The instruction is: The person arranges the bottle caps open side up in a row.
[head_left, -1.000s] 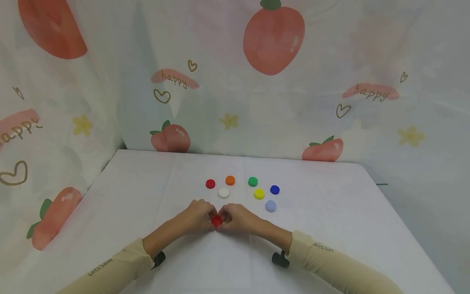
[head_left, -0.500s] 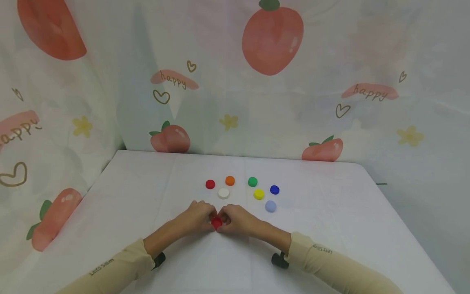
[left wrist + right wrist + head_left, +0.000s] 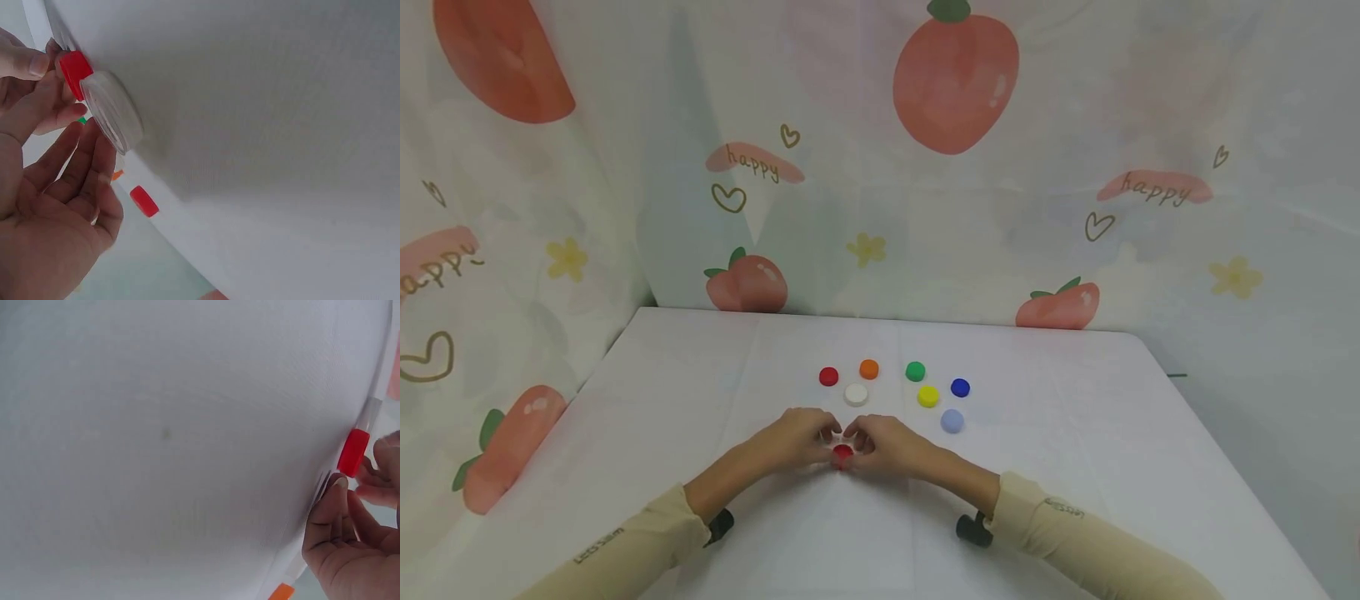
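Observation:
Between the two hands, close over the table, is a red bottle cap (image 3: 842, 452). My right hand (image 3: 887, 446) pinches at this cap, thumb at its near side and index finger curled behind it. The left hand (image 3: 797, 437) is at the cap's other side; in the left wrist view its fingers (image 3: 78, 162) spread loosely, thumb reaching toward the cap. A clear, round, shallow piece (image 3: 112, 112) overlaps the red cap in that view, beside the left fingertips. In the right wrist view the red cap (image 3: 354, 452) shows right at the right fingertips.
Beyond the hands lie another red cap (image 3: 828, 377), an orange cap (image 3: 868, 368), a white cap (image 3: 856, 395), a green cap (image 3: 915, 371), a yellow cap (image 3: 928, 397), a dark blue cap (image 3: 960, 387) and a light blue cap (image 3: 952, 421). A printed cloth (image 3: 955, 233) hangs behind the table (image 3: 1037, 400).
The left hand has shifted slightly left and loosened from the cap. A clear piece now shows in the wider gap between the hands. The other caps stay in place.

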